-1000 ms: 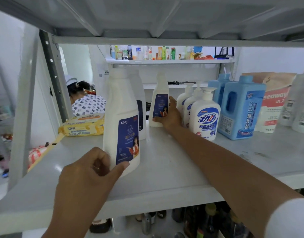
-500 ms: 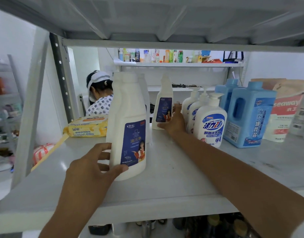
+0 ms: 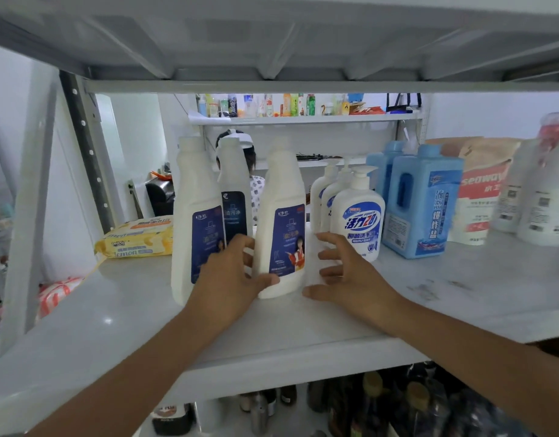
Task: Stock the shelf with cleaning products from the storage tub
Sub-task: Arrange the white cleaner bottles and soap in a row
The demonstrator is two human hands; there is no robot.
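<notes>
Shelf board: a pale board [image 3: 303, 329] runs across the middle of the frame, with the underside of another board above it.
Cleaner bottles: three white bottles with dark blue labels stand upright at centre left of the board.
Centre cleaner bottle: the centre cleaner bottle [image 3: 283, 222] stands nearest the middle of the frame, between the two hands.
Left cleaner bottle: the left cleaner bottle [image 3: 194, 222] stands just left of it, close to the front edge.
Back cleaner bottle: the back cleaner bottle [image 3: 235, 190] stands behind the gap between the other two.
Left hand: the left hand [image 3: 227, 279] grasps the centre cleaner bottle low down, its thumb across the lower front and its fingers curved round the left flank.
Right hand: the right hand [image 3: 350, 275] is released, its fingers spread and nearly straight, the tips at the bottle's right flank. Blur hides whether they touch it.
Hand-soap pump bottles: the white pump bottles [image 3: 358, 222] stand in a row going back, just right of the right hand's fingers.
Blue jugs: two blue jugs [image 3: 425, 203] stand right of the pump bottles, one behind the other.
Pouch: a brown and red pouch [image 3: 480, 190] stands right of the jugs.
Right edge: blurred white bottles [image 3: 543, 197] stand beside the pouch.
Wipes pack: a yellow wipes pack [image 3: 136, 238] lies at the board's left end, well apart from the hands.
Background: a person with a white headband [image 3: 240, 149] shows behind the bottles, under a far shelf of small bottles [image 3: 287, 105].
Below: dark bottles [image 3: 398, 405] fill the lower shelf, at the bottom of the frame.
</notes>
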